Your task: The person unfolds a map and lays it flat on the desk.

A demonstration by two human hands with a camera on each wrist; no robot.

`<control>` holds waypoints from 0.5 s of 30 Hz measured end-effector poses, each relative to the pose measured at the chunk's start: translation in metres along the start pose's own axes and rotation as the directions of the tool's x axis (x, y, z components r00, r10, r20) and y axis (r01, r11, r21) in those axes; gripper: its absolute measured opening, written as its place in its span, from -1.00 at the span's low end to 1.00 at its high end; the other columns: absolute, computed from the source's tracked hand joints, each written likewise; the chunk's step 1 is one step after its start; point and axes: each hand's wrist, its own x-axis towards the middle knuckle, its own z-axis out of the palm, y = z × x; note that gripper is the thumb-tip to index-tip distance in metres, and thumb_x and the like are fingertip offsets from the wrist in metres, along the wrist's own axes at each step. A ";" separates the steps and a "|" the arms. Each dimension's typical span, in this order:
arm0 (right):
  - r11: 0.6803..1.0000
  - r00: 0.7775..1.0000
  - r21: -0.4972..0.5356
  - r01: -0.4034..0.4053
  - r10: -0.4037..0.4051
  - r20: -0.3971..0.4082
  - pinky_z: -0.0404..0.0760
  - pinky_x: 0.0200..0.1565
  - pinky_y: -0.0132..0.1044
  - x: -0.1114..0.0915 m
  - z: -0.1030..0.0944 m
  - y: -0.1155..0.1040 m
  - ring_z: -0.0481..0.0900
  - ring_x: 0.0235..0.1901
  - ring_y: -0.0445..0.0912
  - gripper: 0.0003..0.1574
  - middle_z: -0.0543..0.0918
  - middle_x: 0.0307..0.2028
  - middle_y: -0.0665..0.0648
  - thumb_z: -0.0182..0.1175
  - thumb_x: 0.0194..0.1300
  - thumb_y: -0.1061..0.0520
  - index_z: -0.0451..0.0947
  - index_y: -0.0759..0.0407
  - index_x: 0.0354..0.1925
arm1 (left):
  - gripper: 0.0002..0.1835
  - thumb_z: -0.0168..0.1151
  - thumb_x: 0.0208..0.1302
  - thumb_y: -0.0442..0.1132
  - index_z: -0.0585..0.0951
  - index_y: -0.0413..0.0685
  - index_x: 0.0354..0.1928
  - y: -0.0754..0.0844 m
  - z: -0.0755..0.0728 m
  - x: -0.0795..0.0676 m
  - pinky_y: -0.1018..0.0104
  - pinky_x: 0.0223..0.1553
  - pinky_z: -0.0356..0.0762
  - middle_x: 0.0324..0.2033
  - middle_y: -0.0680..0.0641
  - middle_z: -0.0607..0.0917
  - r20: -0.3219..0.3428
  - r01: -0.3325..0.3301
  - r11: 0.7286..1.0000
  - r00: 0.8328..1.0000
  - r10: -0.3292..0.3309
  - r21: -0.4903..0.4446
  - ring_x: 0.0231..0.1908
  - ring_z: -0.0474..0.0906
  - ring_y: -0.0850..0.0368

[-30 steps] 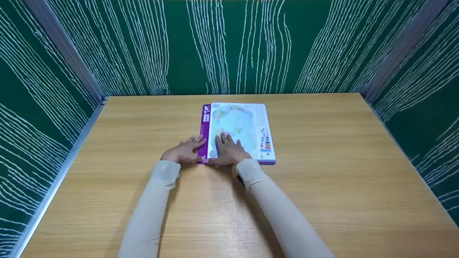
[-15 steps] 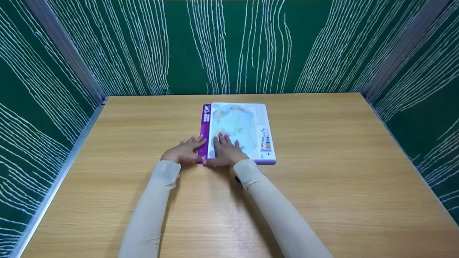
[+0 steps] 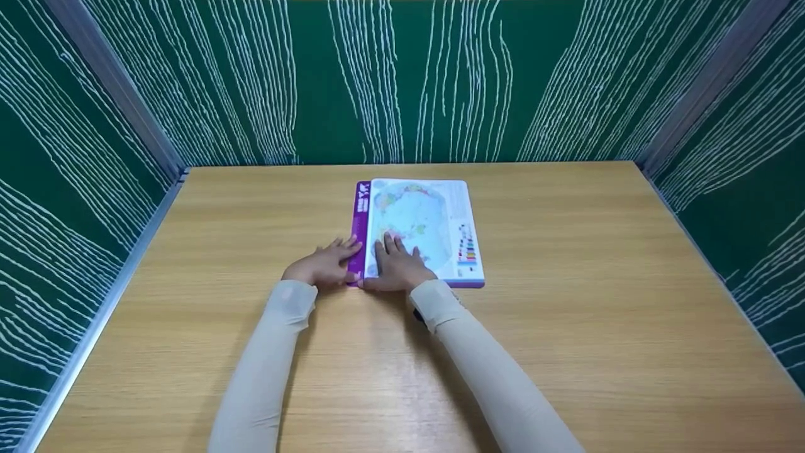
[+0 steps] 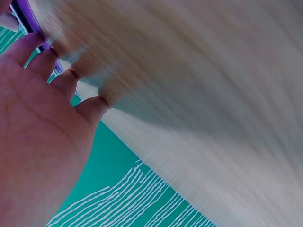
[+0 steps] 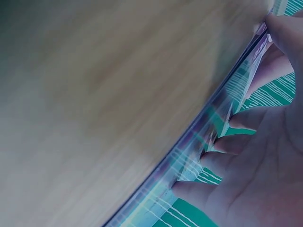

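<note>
At far left, a dark green wall with wavering white lines (image 3: 44,126) rises beside a pale wooden table (image 3: 597,283). A beige sleeve on the left arm (image 3: 258,371) leads up to the bare left hand (image 3: 324,264); its fingers are spread and extended, grasping nothing, with the tips on the narrow purple strip with white print (image 3: 359,220). This strip shows along the left side of the flat, rectangular, white panel bearing a pale-blue map (image 3: 427,217), which lies on the table a little beyond the middle, toward the back wall. Next comes the right hand (image 3: 399,267), laid over the panel's near left part with fingers fanned out and clasping nothing; its thumb points toward the near left corner, close to the left thumb. Farther right, a column of small coloured patches (image 3: 465,244) runs down the panel, outside the right hand's reach. The beige sleeve on the right arm (image 3: 497,371) slants away below.

The likeliest trouble, I judge, is slipping: the panel's face looks glossy, so uneven pressure from the right palm could skew it against the purple strip. Both hands weigh on the left side, so a hard push there might swing the right edge round. Whether panel and strip are joined, I cannot tell.
</note>
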 end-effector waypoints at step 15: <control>1.000 1.000 0.011 0.019 -0.019 0.007 -0.18 0.46 0.19 -0.001 -0.001 -0.001 -0.29 0.52 0.09 0.21 -0.22 0.53 0.19 0.06 0.20 -0.47 -0.16 0.10 0.52 | -0.15 0.16 0.25 -0.04 0.00 0.09 0.51 0.001 -0.001 -0.002 -0.15 0.47 -0.47 0.53 0.00 -0.11 0.012 -0.024 1.000 1.000 0.024 -0.010 0.52 -0.38 -0.05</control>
